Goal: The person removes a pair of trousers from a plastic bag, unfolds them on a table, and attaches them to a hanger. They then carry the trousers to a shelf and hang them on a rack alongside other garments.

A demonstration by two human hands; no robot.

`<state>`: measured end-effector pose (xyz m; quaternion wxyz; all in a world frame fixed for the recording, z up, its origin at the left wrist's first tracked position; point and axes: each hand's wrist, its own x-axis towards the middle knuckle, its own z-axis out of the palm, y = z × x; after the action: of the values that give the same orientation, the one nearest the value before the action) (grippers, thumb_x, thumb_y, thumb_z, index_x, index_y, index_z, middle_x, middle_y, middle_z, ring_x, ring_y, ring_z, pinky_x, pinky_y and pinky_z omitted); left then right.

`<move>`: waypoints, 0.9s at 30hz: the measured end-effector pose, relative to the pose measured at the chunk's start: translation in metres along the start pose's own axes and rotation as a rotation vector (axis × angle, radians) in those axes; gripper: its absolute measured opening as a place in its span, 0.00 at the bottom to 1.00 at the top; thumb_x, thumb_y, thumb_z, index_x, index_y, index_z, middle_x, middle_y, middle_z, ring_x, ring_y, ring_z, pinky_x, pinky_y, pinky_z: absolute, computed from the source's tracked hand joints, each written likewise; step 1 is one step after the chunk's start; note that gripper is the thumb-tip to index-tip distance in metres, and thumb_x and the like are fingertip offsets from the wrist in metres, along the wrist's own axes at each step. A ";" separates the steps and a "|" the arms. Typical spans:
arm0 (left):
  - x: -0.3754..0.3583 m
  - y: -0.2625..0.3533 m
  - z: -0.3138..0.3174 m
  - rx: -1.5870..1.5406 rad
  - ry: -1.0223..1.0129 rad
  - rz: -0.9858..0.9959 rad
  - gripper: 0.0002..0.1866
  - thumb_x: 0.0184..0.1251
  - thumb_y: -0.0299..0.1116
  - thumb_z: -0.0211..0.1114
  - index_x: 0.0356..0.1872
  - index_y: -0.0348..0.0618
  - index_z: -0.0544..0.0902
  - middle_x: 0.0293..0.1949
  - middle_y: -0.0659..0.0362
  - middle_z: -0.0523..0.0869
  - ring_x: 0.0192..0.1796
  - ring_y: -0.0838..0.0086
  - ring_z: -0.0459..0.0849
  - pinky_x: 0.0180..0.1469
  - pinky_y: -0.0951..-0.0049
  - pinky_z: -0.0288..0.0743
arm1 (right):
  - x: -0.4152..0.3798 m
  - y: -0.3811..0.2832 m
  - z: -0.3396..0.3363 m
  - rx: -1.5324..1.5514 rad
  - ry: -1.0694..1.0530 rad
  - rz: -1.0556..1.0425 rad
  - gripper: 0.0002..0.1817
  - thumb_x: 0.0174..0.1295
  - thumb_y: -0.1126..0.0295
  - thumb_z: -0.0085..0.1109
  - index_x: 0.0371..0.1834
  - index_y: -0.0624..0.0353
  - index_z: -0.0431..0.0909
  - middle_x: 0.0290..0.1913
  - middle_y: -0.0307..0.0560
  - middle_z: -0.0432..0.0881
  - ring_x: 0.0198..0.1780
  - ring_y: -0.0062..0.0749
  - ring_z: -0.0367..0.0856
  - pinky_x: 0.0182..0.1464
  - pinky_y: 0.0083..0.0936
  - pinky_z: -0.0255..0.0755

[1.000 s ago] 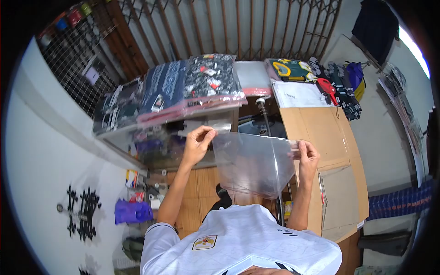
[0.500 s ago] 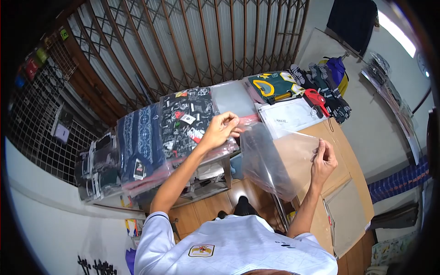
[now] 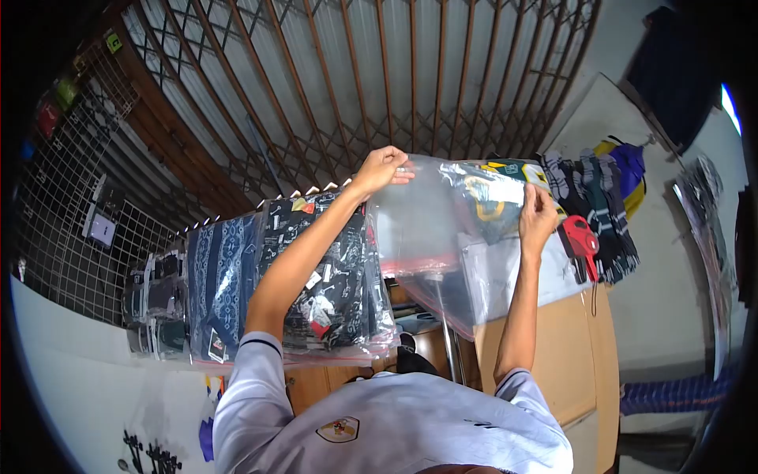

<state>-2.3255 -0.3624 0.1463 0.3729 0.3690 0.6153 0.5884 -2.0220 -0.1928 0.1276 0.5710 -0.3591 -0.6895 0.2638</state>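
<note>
A large clear plastic bag (image 3: 483,207) is stretched between my two hands and hangs down over the counter's gap. My left hand (image 3: 384,169) pinches its upper left corner, fingers closed. My right hand (image 3: 538,217) pinches the upper right edge, slightly lower. Through the film, a green and yellow jersey (image 3: 513,169) and a white packet (image 3: 560,272) show. Behind the bag, flat clear plastic (image 3: 407,225) with a red strip lies on the counter. Near my left forearm is a bagged black-and-white patterned garment (image 3: 347,276).
A blue patterned bagged garment (image 3: 221,272) lies at the left, by a wire grid (image 3: 71,189). A red tape dispenser (image 3: 580,241) and dark striped socks (image 3: 600,205) are on the right. Brown cardboard (image 3: 553,344) lies nearer me. A folding metal gate (image 3: 379,87) stands behind.
Both hands have risen and moved away from my body, carrying the bag. It now spreads wider over the counter and jersey. My view has shifted too.
</note>
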 end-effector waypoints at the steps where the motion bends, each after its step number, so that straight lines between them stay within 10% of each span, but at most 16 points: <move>1: 0.018 -0.008 -0.007 -0.003 0.030 -0.038 0.15 0.82 0.37 0.53 0.51 0.33 0.77 0.51 0.48 0.85 0.51 0.61 0.89 0.52 0.69 0.87 | 0.013 0.006 0.020 0.009 -0.023 -0.004 0.15 0.69 0.64 0.65 0.47 0.67 0.86 0.32 0.50 0.87 0.31 0.23 0.78 0.38 0.25 0.74; 5: 0.076 -0.045 -0.034 -0.006 0.212 -0.153 0.14 0.82 0.34 0.53 0.52 0.30 0.76 0.53 0.45 0.83 0.53 0.60 0.88 0.52 0.69 0.87 | 0.028 0.026 0.078 -0.161 -0.090 -0.049 0.27 0.66 0.63 0.66 0.65 0.67 0.75 0.55 0.67 0.82 0.54 0.55 0.82 0.56 0.38 0.74; 9: 0.128 -0.104 -0.067 0.028 0.367 -0.216 0.13 0.79 0.33 0.56 0.47 0.31 0.80 0.45 0.46 0.87 0.42 0.61 0.91 0.45 0.70 0.89 | -0.024 0.038 0.114 -0.172 -0.252 -0.184 0.33 0.61 0.70 0.67 0.70 0.67 0.69 0.64 0.72 0.74 0.66 0.62 0.72 0.70 0.41 0.64; 16: 0.164 -0.170 -0.115 0.425 0.558 -0.367 0.13 0.67 0.37 0.64 0.37 0.35 0.87 0.27 0.51 0.89 0.35 0.67 0.90 0.41 0.64 0.82 | -0.163 0.052 0.149 -0.304 -0.815 -0.064 0.40 0.61 0.60 0.68 0.77 0.53 0.62 0.77 0.72 0.54 0.77 0.76 0.49 0.71 0.75 0.46; 23: 0.158 -0.183 -0.137 0.920 0.740 -0.313 0.16 0.63 0.43 0.68 0.38 0.38 0.88 0.38 0.47 0.91 0.47 0.55 0.90 0.54 0.61 0.80 | -0.213 0.067 0.163 -0.211 -0.935 0.060 0.38 0.61 0.60 0.68 0.76 0.52 0.65 0.77 0.71 0.55 0.77 0.74 0.51 0.73 0.72 0.47; 24: 0.152 -0.165 -0.136 0.895 0.572 -0.428 0.21 0.64 0.40 0.67 0.52 0.34 0.84 0.54 0.38 0.85 0.60 0.47 0.82 0.64 0.58 0.75 | -0.214 0.070 0.165 -0.196 -0.930 0.068 0.38 0.61 0.60 0.68 0.75 0.52 0.65 0.77 0.70 0.56 0.77 0.73 0.53 0.73 0.71 0.47; 27: 0.139 -0.144 -0.117 0.989 0.622 -0.185 0.25 0.64 0.39 0.68 0.57 0.31 0.79 0.58 0.34 0.80 0.64 0.45 0.79 0.66 0.57 0.73 | -0.216 0.077 0.163 -0.151 -0.918 0.110 0.36 0.63 0.62 0.67 0.75 0.52 0.66 0.77 0.68 0.59 0.77 0.70 0.55 0.75 0.67 0.48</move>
<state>-2.4945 -0.2957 0.0021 0.0087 0.2541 0.9265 0.2775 -2.1465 -0.3114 -0.0949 0.1641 -0.2818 -0.8680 0.3745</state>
